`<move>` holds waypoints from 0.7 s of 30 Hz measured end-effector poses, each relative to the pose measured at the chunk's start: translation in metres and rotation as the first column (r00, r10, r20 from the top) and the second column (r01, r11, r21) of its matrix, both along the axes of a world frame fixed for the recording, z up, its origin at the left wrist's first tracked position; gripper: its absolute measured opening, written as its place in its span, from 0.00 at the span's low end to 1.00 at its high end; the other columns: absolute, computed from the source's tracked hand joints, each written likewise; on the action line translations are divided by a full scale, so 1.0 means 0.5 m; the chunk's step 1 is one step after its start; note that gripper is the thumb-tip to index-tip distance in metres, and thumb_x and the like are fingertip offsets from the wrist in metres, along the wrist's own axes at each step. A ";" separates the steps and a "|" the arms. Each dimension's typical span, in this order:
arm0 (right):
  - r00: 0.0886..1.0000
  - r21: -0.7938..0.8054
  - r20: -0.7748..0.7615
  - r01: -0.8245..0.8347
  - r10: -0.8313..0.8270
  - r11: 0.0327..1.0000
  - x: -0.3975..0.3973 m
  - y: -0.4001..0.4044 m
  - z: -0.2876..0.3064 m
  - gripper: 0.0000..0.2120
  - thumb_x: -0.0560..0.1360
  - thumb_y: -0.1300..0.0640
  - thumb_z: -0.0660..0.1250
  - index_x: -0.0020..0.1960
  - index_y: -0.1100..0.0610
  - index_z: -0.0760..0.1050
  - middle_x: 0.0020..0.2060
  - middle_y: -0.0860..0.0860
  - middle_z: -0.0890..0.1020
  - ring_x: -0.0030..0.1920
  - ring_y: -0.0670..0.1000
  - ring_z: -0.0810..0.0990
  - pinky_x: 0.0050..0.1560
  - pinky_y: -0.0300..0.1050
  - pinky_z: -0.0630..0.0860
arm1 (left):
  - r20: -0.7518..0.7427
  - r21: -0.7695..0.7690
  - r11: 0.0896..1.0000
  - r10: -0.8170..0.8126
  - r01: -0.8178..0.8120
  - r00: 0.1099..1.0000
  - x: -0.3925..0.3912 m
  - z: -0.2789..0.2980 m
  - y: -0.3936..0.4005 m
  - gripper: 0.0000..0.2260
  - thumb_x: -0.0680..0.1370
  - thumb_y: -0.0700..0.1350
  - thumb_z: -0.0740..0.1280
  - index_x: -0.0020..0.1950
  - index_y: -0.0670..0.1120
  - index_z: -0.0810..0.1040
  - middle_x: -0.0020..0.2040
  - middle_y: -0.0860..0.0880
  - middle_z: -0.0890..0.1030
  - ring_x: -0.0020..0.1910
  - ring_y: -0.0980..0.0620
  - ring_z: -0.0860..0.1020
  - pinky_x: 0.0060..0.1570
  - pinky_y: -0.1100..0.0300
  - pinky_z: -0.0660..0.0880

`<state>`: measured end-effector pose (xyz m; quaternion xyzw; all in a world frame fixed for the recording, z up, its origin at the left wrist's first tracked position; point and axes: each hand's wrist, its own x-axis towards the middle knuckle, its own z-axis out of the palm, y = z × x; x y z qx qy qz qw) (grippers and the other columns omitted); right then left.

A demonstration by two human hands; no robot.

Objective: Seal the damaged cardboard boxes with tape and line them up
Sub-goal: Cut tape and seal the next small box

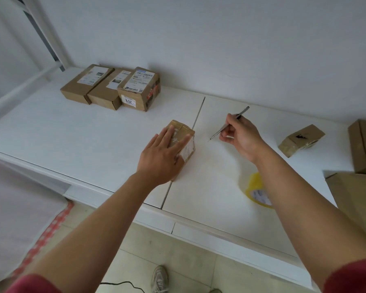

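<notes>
At frame centre, the left hand (161, 154) pressed flat on a small taped box (183, 138) on the table (93, 144); the right hand (240, 137), just right, pinched a thin metal blade (230, 122).

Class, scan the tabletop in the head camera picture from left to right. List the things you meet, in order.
Row of three labelled boxes → left hand resting flat on a small taped box → right hand holding a thin metal tool → yellow tape roll → small worn box → brown boxes at the right edge.
</notes>
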<state>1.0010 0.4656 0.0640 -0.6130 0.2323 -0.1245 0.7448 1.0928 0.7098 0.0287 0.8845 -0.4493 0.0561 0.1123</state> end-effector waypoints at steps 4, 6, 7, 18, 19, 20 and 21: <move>0.989 -0.047 -0.016 -0.148 0.148 0.988 -0.022 -0.013 -0.006 0.11 0.83 0.50 0.61 0.46 0.54 0.75 0.37 0.53 0.84 0.43 0.52 0.84 0.51 0.48 0.79 | 0.015 0.002 1.000 0.006 -0.006 1.000 -0.003 0.001 -0.002 0.27 0.78 0.56 0.53 0.79 0.62 0.55 0.81 0.44 0.55 0.80 0.46 0.52 0.76 0.53 0.47; 0.978 -0.078 -0.028 -0.208 0.206 0.975 -0.024 -0.007 -0.005 0.11 0.83 0.49 0.60 0.48 0.54 0.77 0.41 0.54 0.85 0.48 0.53 0.84 0.54 0.49 0.78 | 0.010 0.005 1.000 0.009 -0.009 1.000 -0.005 0.004 -0.002 0.27 0.78 0.57 0.50 0.79 0.62 0.56 0.81 0.44 0.55 0.80 0.46 0.52 0.76 0.53 0.47; 0.974 -0.091 -0.034 -0.224 0.222 0.970 -0.022 -0.003 -0.004 0.12 0.83 0.49 0.59 0.49 0.54 0.77 0.42 0.54 0.86 0.50 0.54 0.84 0.55 0.48 0.78 | 0.008 0.006 1.000 0.009 -0.009 1.000 -0.005 0.005 -0.002 0.27 0.78 0.57 0.50 0.79 0.62 0.56 0.81 0.44 0.55 0.80 0.46 0.52 0.76 0.53 0.48; 0.972 -0.278 -0.106 -0.233 0.211 0.932 -0.012 0.012 -0.011 0.12 0.83 0.50 0.59 0.51 0.55 0.77 0.45 0.52 0.87 0.50 0.50 0.85 0.58 0.48 0.77 | 0.014 0.015 1.000 0.002 -0.002 1.000 -0.004 0.006 -0.001 0.27 0.80 0.55 0.55 0.79 0.63 0.54 0.81 0.45 0.54 0.80 0.46 0.51 0.76 0.52 0.48; 0.969 -0.292 -0.113 -0.242 0.218 0.925 -0.011 0.015 -0.011 0.11 0.83 0.51 0.59 0.51 0.55 0.78 0.45 0.52 0.87 0.49 0.50 0.85 0.58 0.47 0.77 | 0.016 0.016 1.000 0.002 -0.002 1.000 -0.004 0.006 0.000 0.27 0.80 0.55 0.55 0.79 0.63 0.54 0.81 0.45 0.54 0.80 0.46 0.51 0.76 0.52 0.49; 0.969 -0.314 -0.125 -0.244 0.215 0.917 -0.009 0.018 -0.012 0.11 0.83 0.52 0.60 0.51 0.55 0.78 0.44 0.51 0.87 0.48 0.49 0.86 0.57 0.46 0.77 | 0.018 0.016 1.000 0.002 -0.002 1.000 -0.004 0.006 0.000 0.27 0.80 0.55 0.55 0.79 0.62 0.55 0.81 0.45 0.55 0.80 0.46 0.51 0.76 0.52 0.49; 0.973 -0.342 -0.130 -0.226 0.192 0.912 -0.007 0.021 -0.012 0.10 0.83 0.53 0.60 0.51 0.55 0.78 0.44 0.51 0.87 0.47 0.48 0.86 0.56 0.45 0.77 | 0.019 0.015 1.000 0.001 -0.001 1.000 -0.004 0.006 0.000 0.27 0.80 0.55 0.56 0.79 0.62 0.55 0.81 0.44 0.55 0.80 0.46 0.52 0.76 0.52 0.49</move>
